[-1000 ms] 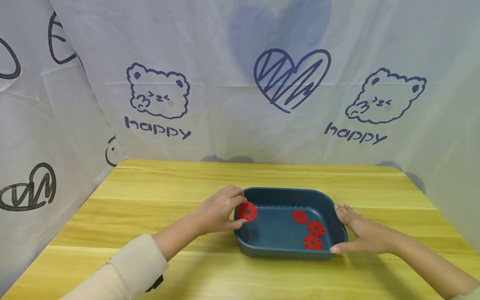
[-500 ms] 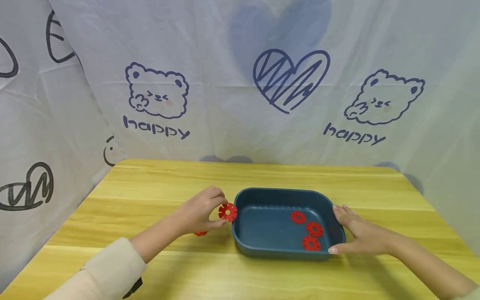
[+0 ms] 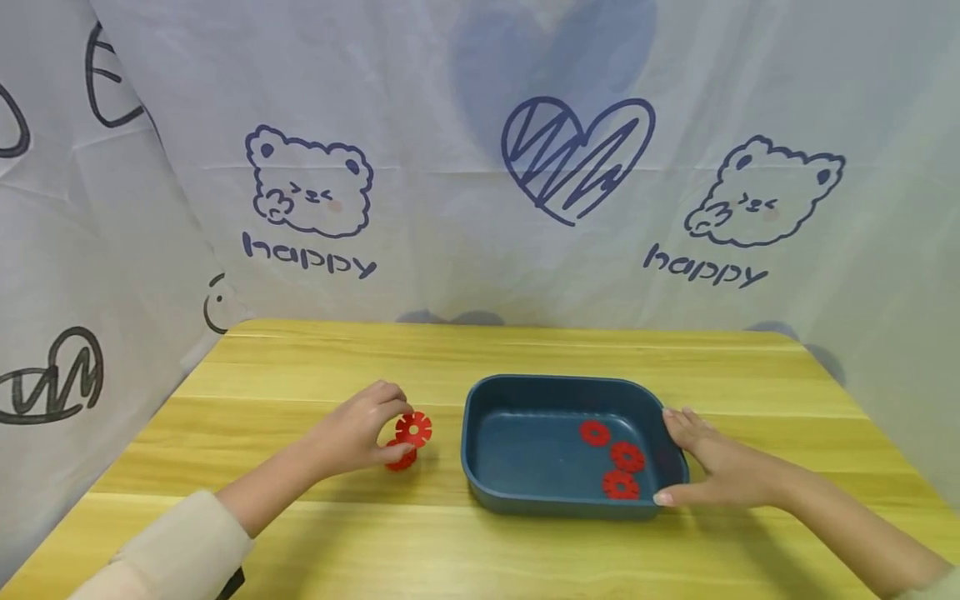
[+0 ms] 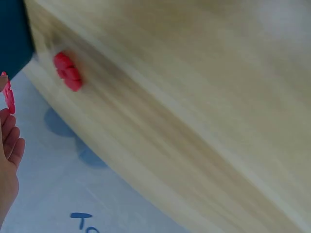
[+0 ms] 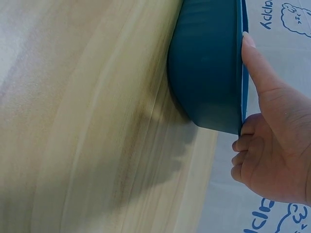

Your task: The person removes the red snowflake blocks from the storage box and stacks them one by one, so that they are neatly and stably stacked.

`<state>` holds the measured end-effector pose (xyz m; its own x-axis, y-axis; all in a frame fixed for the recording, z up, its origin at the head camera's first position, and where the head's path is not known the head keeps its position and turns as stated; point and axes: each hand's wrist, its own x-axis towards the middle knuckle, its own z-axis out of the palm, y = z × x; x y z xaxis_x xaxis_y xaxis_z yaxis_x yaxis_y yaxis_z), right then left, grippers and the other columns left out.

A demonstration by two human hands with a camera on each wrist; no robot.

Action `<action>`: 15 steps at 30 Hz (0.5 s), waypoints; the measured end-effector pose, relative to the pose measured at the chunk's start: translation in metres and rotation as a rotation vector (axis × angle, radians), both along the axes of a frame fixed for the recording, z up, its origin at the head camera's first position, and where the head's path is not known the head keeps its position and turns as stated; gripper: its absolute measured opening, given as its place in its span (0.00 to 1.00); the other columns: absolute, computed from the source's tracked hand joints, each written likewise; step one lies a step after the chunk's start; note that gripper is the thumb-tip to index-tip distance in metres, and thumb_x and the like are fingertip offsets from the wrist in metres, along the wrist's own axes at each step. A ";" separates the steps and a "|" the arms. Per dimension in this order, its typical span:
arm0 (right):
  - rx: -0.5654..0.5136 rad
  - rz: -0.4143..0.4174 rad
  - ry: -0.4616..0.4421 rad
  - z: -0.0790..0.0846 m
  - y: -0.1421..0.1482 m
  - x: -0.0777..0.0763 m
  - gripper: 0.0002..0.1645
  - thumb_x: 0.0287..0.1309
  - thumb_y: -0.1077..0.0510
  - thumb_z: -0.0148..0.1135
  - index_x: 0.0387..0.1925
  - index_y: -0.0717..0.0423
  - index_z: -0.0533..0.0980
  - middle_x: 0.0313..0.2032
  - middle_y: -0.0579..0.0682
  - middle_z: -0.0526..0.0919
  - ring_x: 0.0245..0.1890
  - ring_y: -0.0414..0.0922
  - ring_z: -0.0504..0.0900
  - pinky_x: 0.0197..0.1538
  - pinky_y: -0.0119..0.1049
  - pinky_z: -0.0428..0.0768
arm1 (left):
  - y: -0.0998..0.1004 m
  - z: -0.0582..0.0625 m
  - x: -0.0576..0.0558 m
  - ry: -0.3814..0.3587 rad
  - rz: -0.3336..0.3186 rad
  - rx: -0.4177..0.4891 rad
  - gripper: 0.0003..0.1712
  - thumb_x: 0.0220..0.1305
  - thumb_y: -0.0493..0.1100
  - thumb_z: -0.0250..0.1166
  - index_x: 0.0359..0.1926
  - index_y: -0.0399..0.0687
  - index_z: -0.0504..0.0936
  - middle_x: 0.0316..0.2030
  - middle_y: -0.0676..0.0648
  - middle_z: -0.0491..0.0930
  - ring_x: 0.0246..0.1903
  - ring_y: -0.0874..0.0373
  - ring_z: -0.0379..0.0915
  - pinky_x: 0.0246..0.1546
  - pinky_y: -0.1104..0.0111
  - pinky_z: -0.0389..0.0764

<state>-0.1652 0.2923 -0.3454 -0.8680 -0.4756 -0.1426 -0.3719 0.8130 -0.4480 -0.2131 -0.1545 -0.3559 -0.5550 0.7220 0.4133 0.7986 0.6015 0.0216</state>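
Observation:
Between thumb and fingertips my left hand (image 3: pixel 363 429) pinches a red notched snowflake building disc (image 3: pixel 424 432), held upright left of the basin. Partly behind the thumb, another red disc piece (image 3: pixel 402 462) lies on the table; the left wrist view shows this red piece (image 4: pixel 68 72) whole, beside the held disc (image 4: pixel 9 97). A dark blue-green rectangular basin (image 3: pixel 558 507) sits right of centre with 3 red discs (image 3: pixel 627 457) on its floor, toward the right end. My right hand (image 3: pixel 738 471) rests on that end, thumb (image 5: pixel 257 60) lying along the rim, its fingers at the far corner.
Everything stands on a yellow wood-grain table (image 3: pixel 322 362). White cloth (image 3: pixel 450 250) with bear and heart drawings hangs close behind its back edge, and another sheet (image 3: pixel 82 250) borders the left side.
My left hand has lifted a red disc out of the basin's left end and carried it leftward, over the red piece on the table. The right hand has stayed at the basin's right end.

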 end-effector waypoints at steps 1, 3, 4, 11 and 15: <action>0.002 -0.002 -0.002 0.000 0.000 0.000 0.64 0.46 0.38 0.67 0.67 0.77 0.45 0.68 0.74 0.44 0.66 0.74 0.41 0.61 0.70 0.48 | -0.002 -0.002 0.000 -0.008 0.009 -0.005 0.16 0.45 0.42 0.73 0.34 0.36 0.81 0.32 0.48 0.76 0.34 0.57 0.69 0.36 0.69 0.76; 0.002 -0.006 -0.007 0.001 -0.001 0.000 0.64 0.46 0.38 0.66 0.67 0.77 0.45 0.68 0.74 0.44 0.66 0.74 0.41 0.61 0.70 0.48 | -0.006 -0.006 0.001 -0.018 0.017 -0.003 0.16 0.45 0.41 0.73 0.34 0.36 0.81 0.31 0.48 0.75 0.34 0.57 0.69 0.36 0.69 0.76; 0.001 -0.007 -0.010 0.001 -0.001 0.000 0.64 0.46 0.38 0.66 0.67 0.77 0.45 0.68 0.74 0.44 0.66 0.74 0.40 0.61 0.70 0.47 | -0.008 -0.007 0.002 -0.020 0.020 0.000 0.16 0.45 0.41 0.73 0.34 0.36 0.81 0.31 0.48 0.76 0.34 0.57 0.69 0.35 0.69 0.76; -0.021 -0.013 -0.053 0.003 -0.001 0.001 0.64 0.48 0.39 0.66 0.67 0.76 0.43 0.68 0.74 0.41 0.66 0.74 0.38 0.61 0.71 0.45 | -0.013 -0.014 0.001 -0.042 0.041 0.036 0.16 0.45 0.41 0.73 0.33 0.36 0.82 0.31 0.48 0.76 0.34 0.57 0.70 0.35 0.69 0.77; -0.023 -0.018 -0.063 0.003 -0.001 0.002 0.64 0.48 0.39 0.66 0.67 0.76 0.42 0.68 0.74 0.41 0.66 0.74 0.37 0.61 0.71 0.45 | -0.016 -0.015 0.001 -0.093 0.058 0.026 0.15 0.45 0.41 0.73 0.33 0.35 0.82 0.31 0.48 0.76 0.33 0.58 0.70 0.35 0.70 0.78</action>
<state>-0.1632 0.2916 -0.3419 -0.8658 -0.4642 -0.1870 -0.3279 0.8085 -0.4886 -0.2122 -0.1702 -0.3704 -0.6325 0.6769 0.3764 0.7560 0.6452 0.1101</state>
